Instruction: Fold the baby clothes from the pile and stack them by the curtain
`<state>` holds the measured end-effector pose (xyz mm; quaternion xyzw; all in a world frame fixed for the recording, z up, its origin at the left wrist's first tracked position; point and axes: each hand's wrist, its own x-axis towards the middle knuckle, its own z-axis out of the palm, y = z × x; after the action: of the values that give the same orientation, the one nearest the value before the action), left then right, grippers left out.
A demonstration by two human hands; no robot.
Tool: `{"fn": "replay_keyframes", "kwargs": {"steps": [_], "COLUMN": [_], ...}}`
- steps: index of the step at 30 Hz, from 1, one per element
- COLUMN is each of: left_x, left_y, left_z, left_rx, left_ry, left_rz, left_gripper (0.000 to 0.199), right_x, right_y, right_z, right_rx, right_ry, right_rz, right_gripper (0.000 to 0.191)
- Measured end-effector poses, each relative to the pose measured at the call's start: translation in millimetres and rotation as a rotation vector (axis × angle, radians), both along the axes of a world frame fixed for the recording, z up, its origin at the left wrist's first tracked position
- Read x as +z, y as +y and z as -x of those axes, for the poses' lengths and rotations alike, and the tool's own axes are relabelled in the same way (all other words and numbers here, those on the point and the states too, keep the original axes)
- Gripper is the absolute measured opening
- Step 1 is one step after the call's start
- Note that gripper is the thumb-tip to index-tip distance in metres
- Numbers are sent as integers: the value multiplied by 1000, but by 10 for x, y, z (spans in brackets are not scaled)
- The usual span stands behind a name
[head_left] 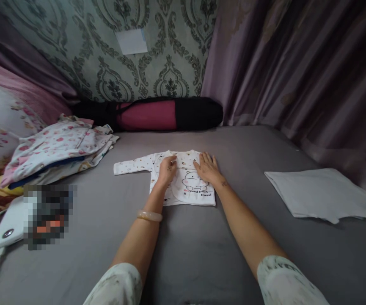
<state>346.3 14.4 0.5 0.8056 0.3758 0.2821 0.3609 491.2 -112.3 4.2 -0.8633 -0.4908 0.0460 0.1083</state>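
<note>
White, the little shirt [183, 197] lies at twelve o'clock — right hand [208, 169] spread flat on it, left hand [168, 167] curled, whether pinching I can't tell — its sleeve [132, 166] pointing to nine o'clock, nearer the left hand.

Head view: looking forward and down from the wearer's head, over the sheet [103, 228].
Sleeves [116, 286]: sitting nearest, at the bottom edge.
Shirt [185, 180]: lying near the centre, beyond the sleeves.
Wall [176, 42]: rising farthest off, facing the lens.
</note>
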Motion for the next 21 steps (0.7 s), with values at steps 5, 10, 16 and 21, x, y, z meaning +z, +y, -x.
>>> {"fn": "replay_keyframes", "kwargs": {"steps": [5,10,16,21], "left_x": [-21,-9,35,36], "left_y": [2,5,-8,-14], "left_z": [27,31,27,47], "left_rx": [-24,-31,-40,-47], "left_ry": [79,70,102,95], "left_rz": [-24,-19,-36,-44], "left_gripper": [39,40,40,39], "right_x": [-19,87,197,121], "right_y": [15,33,22,64], "right_z": [-11,-331,-375,44], "right_rx": [-6,-112,-182,30], "right_ry": [27,352,318,109], "right_rz": [-15,-218,-319,-133], "right_gripper": [69,68,67,66]}}
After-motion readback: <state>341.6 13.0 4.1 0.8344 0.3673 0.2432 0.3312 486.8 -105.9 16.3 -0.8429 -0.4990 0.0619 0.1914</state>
